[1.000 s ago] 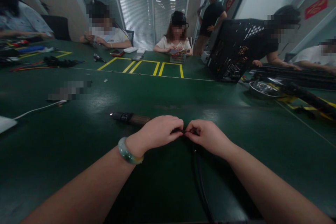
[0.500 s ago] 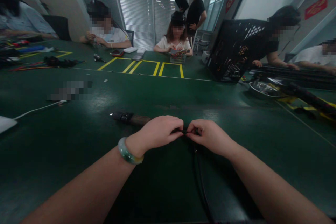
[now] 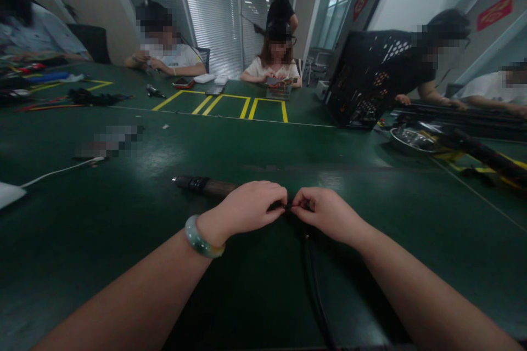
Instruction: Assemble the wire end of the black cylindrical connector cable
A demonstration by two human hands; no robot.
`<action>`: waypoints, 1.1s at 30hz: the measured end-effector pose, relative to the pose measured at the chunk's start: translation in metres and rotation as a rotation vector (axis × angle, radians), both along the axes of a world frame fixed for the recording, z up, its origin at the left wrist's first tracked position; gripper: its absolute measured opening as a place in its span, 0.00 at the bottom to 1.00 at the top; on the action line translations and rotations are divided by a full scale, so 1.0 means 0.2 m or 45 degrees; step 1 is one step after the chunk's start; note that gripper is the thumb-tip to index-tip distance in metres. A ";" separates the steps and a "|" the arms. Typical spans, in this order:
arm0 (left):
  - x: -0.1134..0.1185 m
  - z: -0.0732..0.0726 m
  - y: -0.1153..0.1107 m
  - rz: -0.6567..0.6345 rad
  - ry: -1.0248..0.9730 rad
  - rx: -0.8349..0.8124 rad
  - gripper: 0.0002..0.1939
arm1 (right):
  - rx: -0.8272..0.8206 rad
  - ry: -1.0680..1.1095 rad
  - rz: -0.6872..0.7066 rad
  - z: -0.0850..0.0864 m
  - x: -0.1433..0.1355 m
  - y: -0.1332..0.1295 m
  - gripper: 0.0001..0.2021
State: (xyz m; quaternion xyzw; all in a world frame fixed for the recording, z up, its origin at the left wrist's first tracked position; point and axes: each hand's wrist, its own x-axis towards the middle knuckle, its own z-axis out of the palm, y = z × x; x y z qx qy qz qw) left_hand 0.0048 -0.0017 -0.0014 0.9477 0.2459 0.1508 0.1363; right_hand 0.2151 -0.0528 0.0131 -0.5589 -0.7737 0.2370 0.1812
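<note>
Side by side over the green table (image 3: 230,296), my left hand (image 3: 251,205) and my right hand (image 3: 327,208) are both closed in a pinch, fingertips almost touching. A thin black piece (image 3: 289,206) shows between them; its kind is unclear, as the fingers cover most of it. From behind my left hand a dark brown rod-like handle (image 3: 216,187) with black bands and a shiny tip sticks out to the left, lying on the table. Below my right hand a black cable (image 3: 315,279) runs down to the near edge. A jade-coloured bangle (image 3: 201,240) circles my left wrist.
A black perforated computer case (image 3: 362,77) stands at the far right, near a metal bowl (image 3: 414,140). A white cord (image 3: 57,171) lies on the left. Yellow tape outlines (image 3: 226,96) mark the far side, where several people sit. One person (image 3: 280,11) stands behind.
My hands hold nearly the same place, with only slight shifts at the fingertips. The standing person in the background has moved left and lowered the dark flat thing they carry.
</note>
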 end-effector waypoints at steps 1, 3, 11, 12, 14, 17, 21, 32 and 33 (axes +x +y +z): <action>0.00 0.00 0.00 0.004 0.001 0.003 0.05 | -0.005 0.003 -0.004 0.00 0.00 0.00 0.03; 0.00 0.00 0.00 0.011 0.006 0.010 0.05 | -0.012 0.010 -0.011 0.00 0.00 0.00 0.03; 0.00 0.00 -0.01 0.072 0.014 0.006 0.09 | -0.031 0.063 -0.030 -0.01 -0.01 0.00 0.03; 0.00 0.00 -0.01 0.084 0.022 0.010 0.10 | -0.041 0.074 -0.033 -0.01 -0.01 0.00 0.03; 0.00 0.00 -0.01 0.106 0.039 0.024 0.11 | -0.065 0.101 -0.043 -0.02 0.00 0.00 0.04; 0.01 0.01 -0.02 0.132 0.035 0.070 0.13 | -0.101 0.149 -0.075 -0.05 0.00 0.01 0.05; 0.02 0.03 -0.04 0.196 0.017 0.186 0.13 | -0.139 0.201 -0.132 -0.07 -0.01 0.01 0.06; 0.01 -0.01 0.00 0.193 0.007 0.090 0.09 | -0.089 0.192 -0.111 -0.06 -0.03 0.00 0.04; 0.00 -0.01 0.01 0.174 0.001 0.069 0.09 | -0.062 0.180 -0.098 -0.06 -0.03 0.00 0.04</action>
